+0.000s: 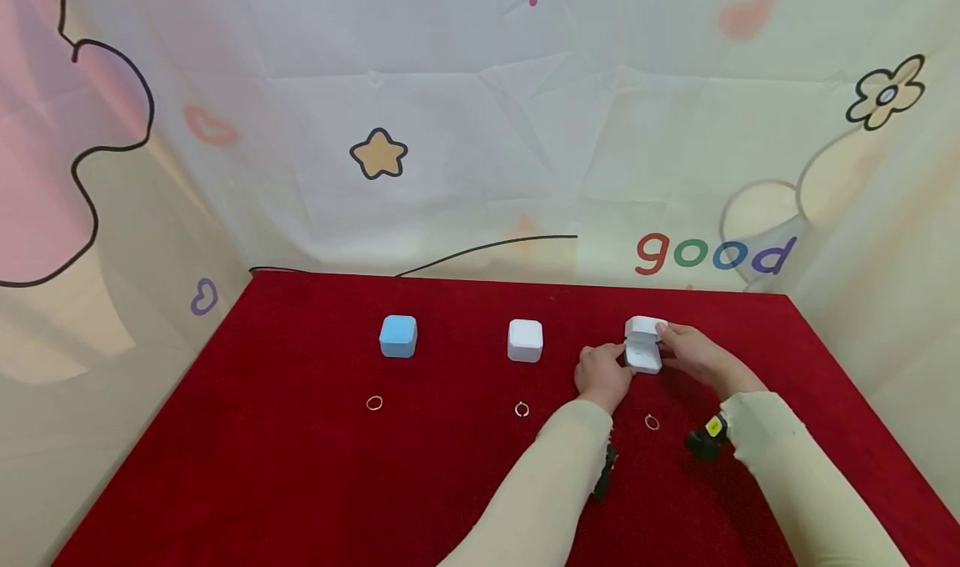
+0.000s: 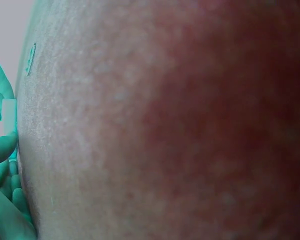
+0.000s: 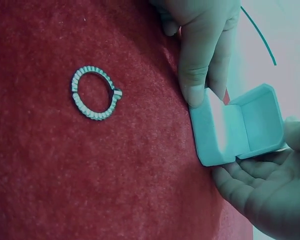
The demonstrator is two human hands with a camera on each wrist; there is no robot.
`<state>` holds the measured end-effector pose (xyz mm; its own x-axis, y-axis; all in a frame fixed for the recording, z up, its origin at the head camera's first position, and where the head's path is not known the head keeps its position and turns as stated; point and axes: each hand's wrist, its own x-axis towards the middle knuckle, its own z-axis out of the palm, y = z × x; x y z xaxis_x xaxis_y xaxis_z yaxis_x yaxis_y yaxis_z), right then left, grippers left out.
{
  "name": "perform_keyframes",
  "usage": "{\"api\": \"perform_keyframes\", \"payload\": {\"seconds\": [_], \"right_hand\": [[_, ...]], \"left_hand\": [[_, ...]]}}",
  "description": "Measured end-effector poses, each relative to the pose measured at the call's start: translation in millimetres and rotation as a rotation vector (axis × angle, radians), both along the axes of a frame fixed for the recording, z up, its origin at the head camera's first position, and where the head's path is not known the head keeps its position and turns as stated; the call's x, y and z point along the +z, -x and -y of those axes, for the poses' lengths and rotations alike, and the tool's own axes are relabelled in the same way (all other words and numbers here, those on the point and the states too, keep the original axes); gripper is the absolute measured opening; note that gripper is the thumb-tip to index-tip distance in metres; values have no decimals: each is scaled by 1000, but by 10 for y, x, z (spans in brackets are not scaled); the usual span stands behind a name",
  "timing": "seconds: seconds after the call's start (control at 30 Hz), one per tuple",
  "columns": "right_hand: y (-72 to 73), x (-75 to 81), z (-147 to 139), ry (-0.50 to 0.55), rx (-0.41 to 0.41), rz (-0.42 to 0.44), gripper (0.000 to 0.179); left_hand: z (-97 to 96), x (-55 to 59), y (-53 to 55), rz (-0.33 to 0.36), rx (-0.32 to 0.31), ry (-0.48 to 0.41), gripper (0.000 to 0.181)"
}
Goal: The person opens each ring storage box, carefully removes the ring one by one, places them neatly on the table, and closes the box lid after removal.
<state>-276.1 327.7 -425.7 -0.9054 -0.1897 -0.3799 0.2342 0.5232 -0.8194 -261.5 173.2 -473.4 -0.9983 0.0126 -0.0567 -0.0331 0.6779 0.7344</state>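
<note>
A small white ring box (image 1: 643,357) stands with its lid raised at the right of the red cloth. My left hand (image 1: 602,375) grips the base from the left, its thumb on the front edge in the right wrist view. From the other side my right hand (image 1: 696,355) holds the box, thumb at the lid's back and fingers along the base. On the cloth nearer me lies a ring (image 3: 77,104) with a ridged band and a small raised setting. Only a sliver of the box (image 2: 9,112) shows at the left wrist view's edge.
A closed white box (image 1: 525,340) and a closed light-blue box (image 1: 398,337) stand in a row to the left. Before them lie two more rings, one in front of each. A printed cloth backdrop (image 1: 480,150) rises behind the red-covered table (image 1: 300,484).
</note>
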Motion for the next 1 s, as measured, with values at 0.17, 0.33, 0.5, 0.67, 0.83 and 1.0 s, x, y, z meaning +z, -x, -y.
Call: {"api": "perform_keyframes", "payload": {"seconds": [0.17, 0.33, 0.5, 0.67, 0.83, 1.0], "right_hand": [[6, -10, 14, 12, 5, 5, 62], [-10, -43, 11, 35, 9, 7, 61], [-20, -48, 0, 49, 4, 2, 61], [-26, -44, 5, 66, 10, -18, 61], [-37, -45, 8, 67, 10, -15, 61], [-52, -52, -3, 60, 10, -9, 61]], "left_hand": [[21, 10, -2, -25, -8, 19, 40], [24, 7, -17, -8, -11, 12, 40], [18, 14, -14, 1, -13, -8, 41], [21, 23, -6, -9, -13, -3, 41], [24, 20, -5, -2, -13, 2, 41], [8, -1, 5, 8, -10, 0, 41]]}}
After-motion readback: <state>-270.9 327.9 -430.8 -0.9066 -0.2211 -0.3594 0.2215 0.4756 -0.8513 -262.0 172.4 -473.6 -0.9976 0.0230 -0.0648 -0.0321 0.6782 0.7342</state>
